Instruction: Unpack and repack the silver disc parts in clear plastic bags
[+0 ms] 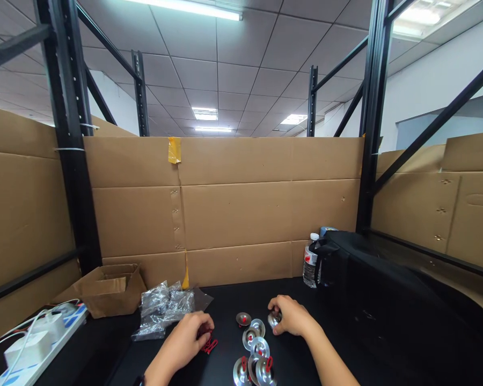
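Observation:
My right hand (292, 316) pinches a small shiny metal disc (273, 320) by its edge, just above the black tabletop. My left hand (191, 335) has its fingers curled down at a small pile of red looped pieces (210, 346). Whether a red piece is between those fingertips is hidden. Between the hands lies a loose line of several dished silver discs (260, 347) with red centres, some overlapping. A red loop (269, 363) stands up from one of the nearest discs. One darker disc (243, 319) sits apart at the far end.
Crumpled clear plastic bags (165, 308) and an open cardboard box (112, 292) are at the left. A white power strip (44, 348) with plugs runs along the left edge. A water bottle (310, 262) and a black bag (370, 300) stand right. Cardboard walls (233, 214) enclose the back.

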Demonstrator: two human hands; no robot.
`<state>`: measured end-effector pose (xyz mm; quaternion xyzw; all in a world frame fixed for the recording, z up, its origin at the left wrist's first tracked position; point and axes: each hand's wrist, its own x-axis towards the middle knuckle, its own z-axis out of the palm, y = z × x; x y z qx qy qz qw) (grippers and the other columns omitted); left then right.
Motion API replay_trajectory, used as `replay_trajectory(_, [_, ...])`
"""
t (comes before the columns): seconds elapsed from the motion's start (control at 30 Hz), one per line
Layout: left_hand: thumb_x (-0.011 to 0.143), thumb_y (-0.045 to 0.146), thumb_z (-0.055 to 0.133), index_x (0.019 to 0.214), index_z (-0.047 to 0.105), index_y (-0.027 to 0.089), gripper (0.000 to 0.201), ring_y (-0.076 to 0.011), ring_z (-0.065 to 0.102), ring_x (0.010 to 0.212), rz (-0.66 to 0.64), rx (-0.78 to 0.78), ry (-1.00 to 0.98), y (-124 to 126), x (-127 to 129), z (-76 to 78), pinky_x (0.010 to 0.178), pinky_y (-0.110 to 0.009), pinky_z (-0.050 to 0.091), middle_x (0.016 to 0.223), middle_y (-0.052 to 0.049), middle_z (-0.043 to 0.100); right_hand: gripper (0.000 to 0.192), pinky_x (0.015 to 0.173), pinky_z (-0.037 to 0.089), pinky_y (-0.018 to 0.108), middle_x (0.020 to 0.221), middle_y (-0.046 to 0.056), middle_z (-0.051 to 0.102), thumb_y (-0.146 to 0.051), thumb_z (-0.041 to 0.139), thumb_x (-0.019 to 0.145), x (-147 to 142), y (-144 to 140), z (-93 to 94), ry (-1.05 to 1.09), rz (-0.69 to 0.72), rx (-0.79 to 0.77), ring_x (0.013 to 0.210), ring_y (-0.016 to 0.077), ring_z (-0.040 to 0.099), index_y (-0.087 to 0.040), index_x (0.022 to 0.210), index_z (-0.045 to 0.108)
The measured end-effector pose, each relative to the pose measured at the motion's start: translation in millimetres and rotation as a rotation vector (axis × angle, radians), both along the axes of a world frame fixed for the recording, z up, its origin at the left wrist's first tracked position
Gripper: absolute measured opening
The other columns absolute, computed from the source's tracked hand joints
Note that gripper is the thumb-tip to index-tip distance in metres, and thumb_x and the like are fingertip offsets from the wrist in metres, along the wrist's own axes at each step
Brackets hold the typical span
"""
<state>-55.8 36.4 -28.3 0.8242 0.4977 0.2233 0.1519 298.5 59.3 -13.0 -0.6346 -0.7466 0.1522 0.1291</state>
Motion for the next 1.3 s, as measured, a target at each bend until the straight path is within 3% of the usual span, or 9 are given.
replay_trajectory(0.17, [0.079,0.024,0.07,0.099,0.075,0.024,0.021,-0.0164,0.061,0.085,-0.139,-0.035,-0.054,-13.4,19.2,8.6,0.078,-0.024,0.043,0.097,-0.001,0.069,0.056,0.082,0.046,0.032,0.11,0.001,0.072,-0.027,0.088,0.055,-4.6,-3.0,1.6,0.002,0.025,0.04,0.106,0.0277,0.066,-0.032,0.109,0.074])
replay_trajectory(0.33, [0.073,0.031,0.081,0.097,0.079,0.029,0.025,-0.0183,0.062,0.092,-0.269,-0.132,-0.011,-25.3,41.9,-0.2,0.083,-0.025,0.044,0.099,0.001,0.071,0.049,0.085,0.047,0.034,0.116,0.005,0.072,-0.032,0.082,0.063,-11.1,-9.3,7.3,-0.007,0.04,0.065,0.112,0.0291,0.065,-0.03,0.111,0.074])
replay_trajectory(0.47, [0.074,0.022,0.078,0.097,0.078,0.03,0.024,-0.0183,0.063,0.095,-0.269,-0.137,0.024,-31.7,52.8,-1.6,0.085,-0.025,0.045,0.101,0.001,0.07,0.042,0.087,0.047,0.034,0.118,0.006,0.07,-0.034,0.075,0.072,-13.6,-14.1,13.0,0.008,0.037,0.084,0.114,0.0286,0.064,-0.029,0.113,0.073])
replay_trajectory(0.57, [0.076,0.017,0.073,0.105,0.074,0.031,0.032,-0.0206,0.06,0.109,-0.239,-0.086,-0.008,-37.1,57.9,7.6,0.098,-0.029,0.042,0.115,0.0,0.068,0.039,0.088,0.047,0.033,0.117,0.006,0.069,-0.033,0.074,0.074,-15.5,-15.7,15.1,0.059,0.067,0.111,0.114,0.0278,0.063,-0.028,0.113,0.073])
replay_trajectory(0.73, [0.083,0.021,0.069,0.126,0.066,0.04,0.047,-0.0267,0.049,0.129,-0.233,-0.103,0.001,-43.6,63.1,15.8,0.114,-0.044,0.03,0.141,0.0,0.057,0.039,0.087,0.046,0.028,0.112,0.005,0.069,-0.03,0.077,0.074,-27.6,-18.8,16.8,0.233,0.301,0.155,0.102,0.0217,0.064,-0.026,0.112,0.074])
replay_trajectory(0.9, [0.085,0.029,0.07,0.123,0.069,0.042,0.04,-0.0299,0.05,0.128,-0.27,-0.154,0.029,-41.8,63.2,7.3,0.115,-0.048,0.029,0.137,-0.001,0.06,0.046,0.083,0.046,0.027,0.106,0.002,0.069,-0.034,0.085,0.064,-46.3,-23.7,11.6,0.161,0.508,0.037,0.097,0.0215,0.065,-0.031,0.11,0.077])
replay_trajectory(1.1, [0.084,0.03,0.071,0.109,0.075,0.037,0.026,-0.0267,0.055,0.117,-0.271,-0.107,0.01,-39.5,64.4,6.5,0.109,-0.043,0.035,0.122,-0.002,0.067,0.032,0.089,0.046,0.029,0.109,0.002,0.07,-0.024,0.08,0.069,-58.8,-28.9,7.1,0.104,0.5,0.025,0.102,0.0231,0.066,-0.032,0.101,0.08])
replay_trajectory(1.3, [0.078,0.037,0.08,0.103,0.077,0.041,0.026,-0.0255,0.054,0.117,-0.322,-0.123,-0.034,-40.1,69.2,8.5,0.115,-0.046,0.026,0.118,0.001,0.069,0.04,0.097,0.046,0.031,0.12,0.005,0.069,-0.021,0.074,0.07,-61.1,-30.2,-0.1,0.127,0.515,0.074,0.113,0.0255,0.063,-0.028,0.11,0.076])
